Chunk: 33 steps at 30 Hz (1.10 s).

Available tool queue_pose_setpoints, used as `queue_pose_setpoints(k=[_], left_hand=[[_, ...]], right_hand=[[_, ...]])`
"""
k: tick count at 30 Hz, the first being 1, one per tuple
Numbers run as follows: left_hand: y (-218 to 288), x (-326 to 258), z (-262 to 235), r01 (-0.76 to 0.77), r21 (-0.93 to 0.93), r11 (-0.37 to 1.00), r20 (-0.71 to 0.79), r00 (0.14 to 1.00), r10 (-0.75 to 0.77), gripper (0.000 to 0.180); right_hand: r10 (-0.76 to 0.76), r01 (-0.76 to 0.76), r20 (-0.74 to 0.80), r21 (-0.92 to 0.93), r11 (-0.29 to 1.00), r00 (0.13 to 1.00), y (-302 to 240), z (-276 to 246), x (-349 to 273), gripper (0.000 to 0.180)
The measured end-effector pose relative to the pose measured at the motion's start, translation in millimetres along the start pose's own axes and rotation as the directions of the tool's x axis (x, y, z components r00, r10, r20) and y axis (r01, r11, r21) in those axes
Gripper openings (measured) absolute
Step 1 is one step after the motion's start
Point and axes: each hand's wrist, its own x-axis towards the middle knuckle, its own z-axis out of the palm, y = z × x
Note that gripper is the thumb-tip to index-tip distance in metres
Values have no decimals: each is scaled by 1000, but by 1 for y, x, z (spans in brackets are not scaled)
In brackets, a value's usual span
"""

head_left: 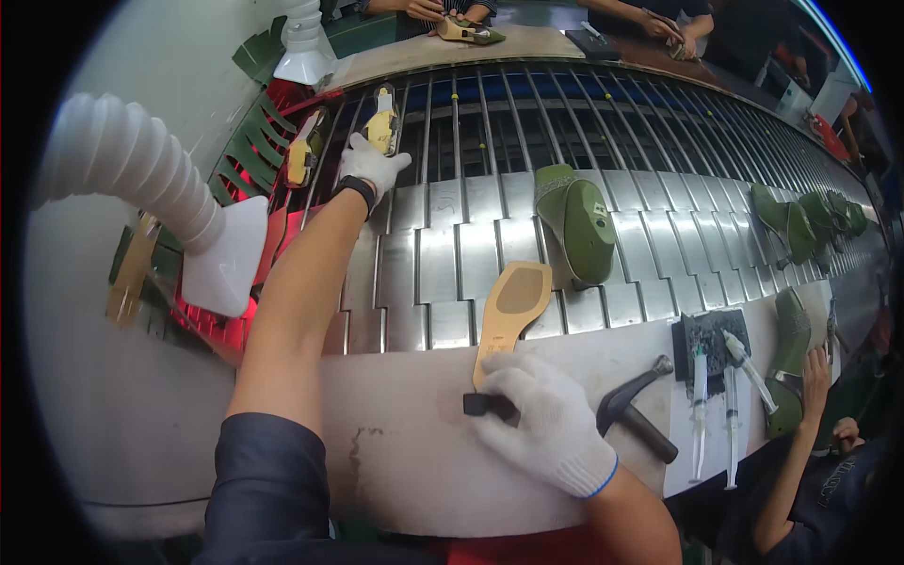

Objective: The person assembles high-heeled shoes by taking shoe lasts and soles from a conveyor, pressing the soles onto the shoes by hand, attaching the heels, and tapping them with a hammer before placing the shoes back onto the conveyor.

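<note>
At the far left, my left hand, in a white glove, reaches over the conveyor with thumb and fingers spread. Just beyond it lies a shoe with a yellow sole; whether the fingertips touch it I cannot tell. Another yellow-soled shoe rests to its left. Near me, at the worktable's far edge, my gloved right hand is closed around the narrow rear end of a tan shoe sole. Its wide toe end, with a darker patch, points away over the conveyor. A black heel block shows beside the fingers.
Green shoes stand on the metal conveyor, several more farther right. A hammer, syringes and a dark pad lie right of my hand. White hoses hang left. Other people's hands work across and at right.
</note>
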Motion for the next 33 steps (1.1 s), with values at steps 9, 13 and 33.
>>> queue_pose_setpoints(k=[9, 13, 33], left_hand=[[23, 63, 39, 125, -67, 990, -123, 984, -132, 113], [-1, 22, 12, 124, -104, 987, -111, 985, -136, 103], [-191, -454, -177, -577, -69, 814, -263, 797, 543, 96]], right_hand=[[16, -18, 27, 60, 998, 1000, 5, 2, 12, 30], [-34, 34, 1, 67, 997, 999, 3, 3, 8, 26], [-38, -3, -159, -247, 969, 987, -54, 32, -116, 49]])
